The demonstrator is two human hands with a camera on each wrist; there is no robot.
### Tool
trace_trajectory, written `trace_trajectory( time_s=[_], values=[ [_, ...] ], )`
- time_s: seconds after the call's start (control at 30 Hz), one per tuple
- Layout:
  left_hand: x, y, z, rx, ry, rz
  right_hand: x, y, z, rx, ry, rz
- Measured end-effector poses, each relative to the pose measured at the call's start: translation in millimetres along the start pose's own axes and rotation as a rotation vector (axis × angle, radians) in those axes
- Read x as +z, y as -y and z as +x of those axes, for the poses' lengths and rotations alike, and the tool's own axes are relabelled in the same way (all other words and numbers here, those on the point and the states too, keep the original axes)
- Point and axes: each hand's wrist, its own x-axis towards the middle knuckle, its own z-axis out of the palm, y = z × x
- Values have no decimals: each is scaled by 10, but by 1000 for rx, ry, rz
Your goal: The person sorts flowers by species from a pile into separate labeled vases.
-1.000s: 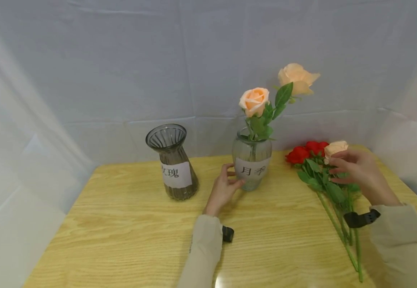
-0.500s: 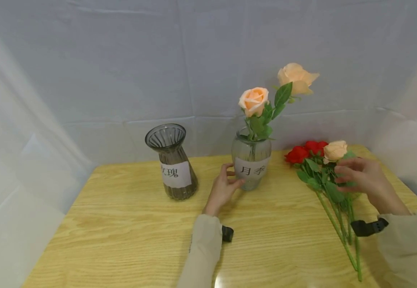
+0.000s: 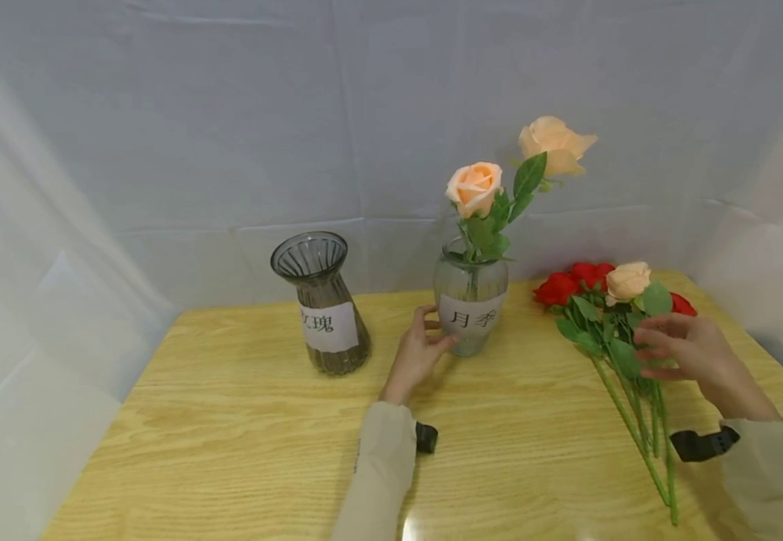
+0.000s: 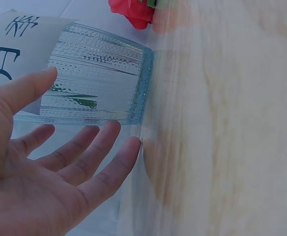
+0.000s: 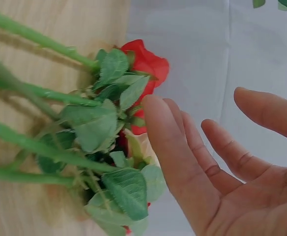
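A clear glass vase (image 3: pixel 447 282) with a paper label holds two peach roses (image 3: pixel 475 189), one leaning right. My left hand (image 3: pixel 416 359) is at its left side, with the thumb before the glass and the fingers beside it. In the left wrist view those fingers are spread and nearly straight around the vase (image 4: pixel 109 73); firm contact cannot be told. Off to the right, my right hand (image 3: pixel 699 357) hovers by a bunch of red roses (image 3: pixel 557 288) and a paler peach rose (image 3: pixel 628 282). The right wrist view shows its fingers (image 5: pixel 168 147) relaxed beside the leaves (image 5: pixel 126 191), gripping nothing.
A grey ribbed vase (image 3: pixel 313 259) with a paper label stands left of the clear one, with no flower in it. Long green stems (image 3: pixel 635 443) lie toward the front of the wooden table (image 3: pixel 243 436). A pale cloth (image 3: pixel 229 135) hangs behind.
My right hand has drawn back from the paler peach rose, down and to the right, uncovering it and another red rose. The left hand stays by the vase.
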Motion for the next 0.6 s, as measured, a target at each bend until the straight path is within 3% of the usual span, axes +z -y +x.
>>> trace_trajectory(
  time_s=[0.6],
  values=[
    [-4,19,31,9,-11,16,13,-211,-65,65,126,-26]
  ],
)
